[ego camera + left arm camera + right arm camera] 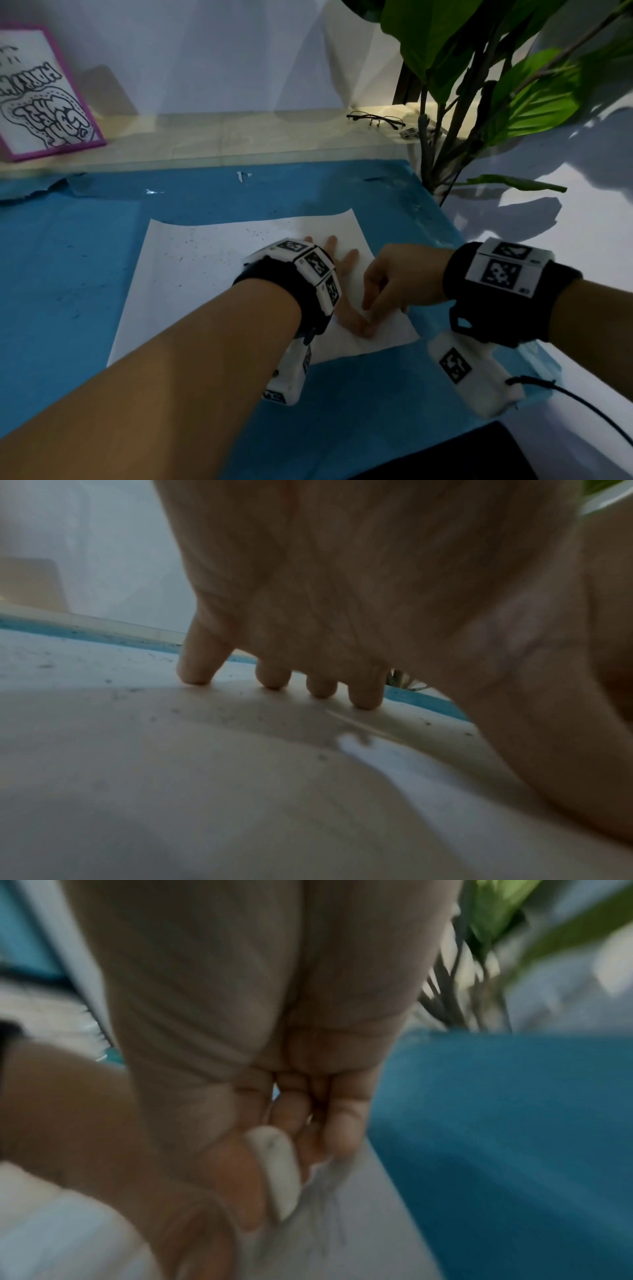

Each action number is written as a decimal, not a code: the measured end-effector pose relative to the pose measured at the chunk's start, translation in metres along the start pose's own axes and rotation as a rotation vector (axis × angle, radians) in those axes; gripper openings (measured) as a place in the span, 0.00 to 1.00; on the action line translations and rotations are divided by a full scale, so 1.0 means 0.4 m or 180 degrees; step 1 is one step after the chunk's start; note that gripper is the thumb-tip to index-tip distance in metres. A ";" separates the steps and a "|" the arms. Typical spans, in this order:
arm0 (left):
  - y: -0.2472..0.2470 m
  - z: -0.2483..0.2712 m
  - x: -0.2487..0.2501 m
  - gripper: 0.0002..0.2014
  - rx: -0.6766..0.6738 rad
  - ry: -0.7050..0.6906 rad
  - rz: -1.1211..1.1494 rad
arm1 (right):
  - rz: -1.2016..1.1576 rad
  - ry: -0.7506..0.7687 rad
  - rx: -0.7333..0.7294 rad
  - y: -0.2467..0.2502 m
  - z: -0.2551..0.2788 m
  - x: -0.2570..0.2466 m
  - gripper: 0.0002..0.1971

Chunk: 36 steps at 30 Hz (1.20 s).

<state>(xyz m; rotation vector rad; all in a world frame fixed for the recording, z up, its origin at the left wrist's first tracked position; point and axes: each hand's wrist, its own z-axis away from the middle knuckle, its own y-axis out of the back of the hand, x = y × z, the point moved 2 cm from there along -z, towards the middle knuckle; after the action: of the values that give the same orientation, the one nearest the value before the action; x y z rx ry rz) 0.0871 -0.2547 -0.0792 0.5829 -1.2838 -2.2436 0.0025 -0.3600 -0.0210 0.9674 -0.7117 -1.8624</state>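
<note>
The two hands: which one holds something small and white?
The right hand: its curled fingers pinch a small white block. The left hand holds nothing, its straight fingers pressing the paper flat.

No wording reads clearly: the pink-framed poster (41, 99) at 10 o'clock carries bubble lettering too warped to make out, and the wrist units (500, 270) show only black-and-white square code patterns.

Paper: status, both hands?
Left hand flat, pressing paper. Right hand pinching white eraser against paper, near its right front corner. Nothing in the way.
</note>
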 end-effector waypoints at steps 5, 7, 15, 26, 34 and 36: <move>0.016 0.015 0.003 0.68 -0.0073 -0.0068 0.0177 | -0.0051 -0.0097 0.0317 0.028 -0.001 0.013 0.05; 0.001 0.000 0.001 0.69 0.0011 -0.0023 -0.0012 | 0.0187 -0.0041 -0.0061 0.012 0.004 -0.002 0.04; -0.014 -0.018 -0.005 0.67 0.0101 0.0007 -0.0114 | 0.0255 -0.0081 -0.0096 0.007 0.007 -0.002 0.05; 0.000 -0.010 -0.001 0.66 -0.0050 0.0017 -0.0126 | -0.0053 -0.0191 -0.0088 0.013 0.023 0.023 0.02; -0.002 -0.017 -0.002 0.67 0.0000 0.0032 -0.0052 | -0.0150 -0.0198 -0.0082 0.006 0.032 0.034 0.03; -0.003 -0.020 -0.004 0.67 0.0098 0.0027 -0.0111 | -0.0175 -0.0166 -0.0003 -0.002 0.037 0.039 0.03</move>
<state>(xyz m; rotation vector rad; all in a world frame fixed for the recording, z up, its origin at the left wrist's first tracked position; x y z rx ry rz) 0.0927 -0.2585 -0.0836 0.6301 -1.3155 -2.2506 -0.0148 -0.3725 -0.0189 0.9494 -0.7219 -1.9418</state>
